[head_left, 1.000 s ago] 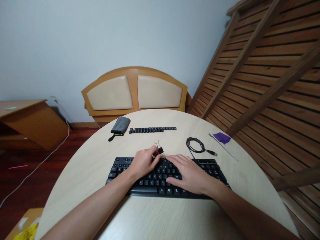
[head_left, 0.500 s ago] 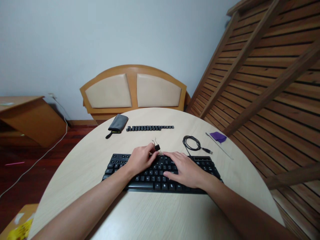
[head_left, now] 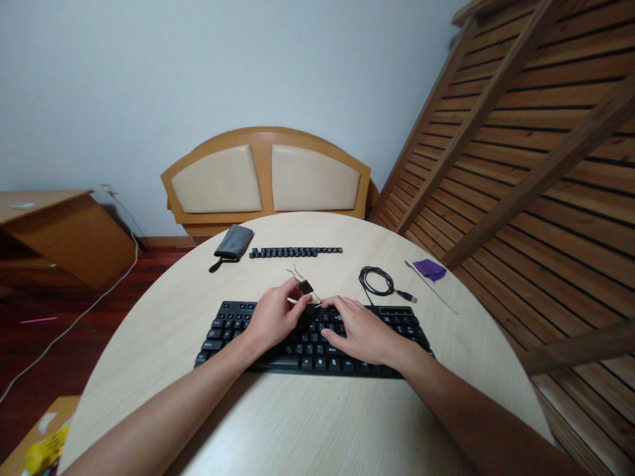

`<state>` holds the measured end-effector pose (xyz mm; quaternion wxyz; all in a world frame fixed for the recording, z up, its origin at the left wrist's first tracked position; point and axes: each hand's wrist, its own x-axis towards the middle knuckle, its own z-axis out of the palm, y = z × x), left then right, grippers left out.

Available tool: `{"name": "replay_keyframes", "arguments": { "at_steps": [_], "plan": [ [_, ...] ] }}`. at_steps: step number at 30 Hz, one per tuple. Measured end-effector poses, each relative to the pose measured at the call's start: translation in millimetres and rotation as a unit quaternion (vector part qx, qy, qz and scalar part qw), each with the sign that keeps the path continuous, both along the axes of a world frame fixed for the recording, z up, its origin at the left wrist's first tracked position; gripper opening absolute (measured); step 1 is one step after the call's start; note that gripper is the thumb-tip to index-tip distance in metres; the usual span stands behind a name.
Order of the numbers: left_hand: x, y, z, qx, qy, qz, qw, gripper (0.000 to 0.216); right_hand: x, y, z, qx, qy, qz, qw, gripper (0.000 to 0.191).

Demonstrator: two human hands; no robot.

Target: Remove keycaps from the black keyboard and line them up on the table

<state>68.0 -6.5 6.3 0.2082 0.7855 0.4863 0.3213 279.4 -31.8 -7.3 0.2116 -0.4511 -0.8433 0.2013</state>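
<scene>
Keyboard (head_left: 308, 349) lies under the left grip (head_left: 272, 318), pinching a wire tool (head_left: 305, 287); right grip (head_left: 363, 334) spread.

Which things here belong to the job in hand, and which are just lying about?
In the job:
small black block tool with thin wire prongs, in the left hand
black plastic keyboard, right hand over it
small black keycaps in rows, likely
coiled black USB cable, running to the keyboard

Lying about, seemingly:
grey pouch with black loop
purple cloth
thin metal rod

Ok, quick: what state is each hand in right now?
Left hand: closed, holding the black-handled wire tool.
Right hand: open over the keyboard, thumb and index finger apart.
</scene>
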Motion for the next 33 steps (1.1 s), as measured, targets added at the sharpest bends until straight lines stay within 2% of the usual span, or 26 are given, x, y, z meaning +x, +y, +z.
{"name": "replay_keyframes", "arguments": {
  "at_steps": [3,7,11,17,26,33],
  "plan": [
    [6.6,-6.8,-3.4,-0.039,-0.074,0.009,0.996,0.022,-3.0,3.0,1.7,-0.005,0.004,0.015,1.0,0.042],
    [6.2,-8.9,-11.3,-0.055,-0.102,0.026,0.993,0.023,-4.6,16.2,8.9,-0.032,0.005,0.056,0.998,0.047],
    [0.9,-5.5,-16.7,-0.096,-0.138,0.003,0.986,0.024,-2.0,29.1,10.6,-0.04,0.005,0.087,0.995,0.047],
    [-2.0,-1.9,-21.8,-0.123,-0.141,-0.024,0.982,0.023,-0.7,27.3,4.5,-0.013,0.031,0.08,0.996,0.039],
    [-1.0,-3.1,-17.7,-0.126,-0.135,-0.046,0.982,0.022,-1.7,28.7,3.8,0.023,0.05,0.09,0.994,0.013],
    [-1.3,-3.2,-18.3,-0.113,-0.108,-0.046,0.987,0.022,-2.1,29.1,4.1,0.021,0.058,0.085,0.994,0.013]
  ]
}}
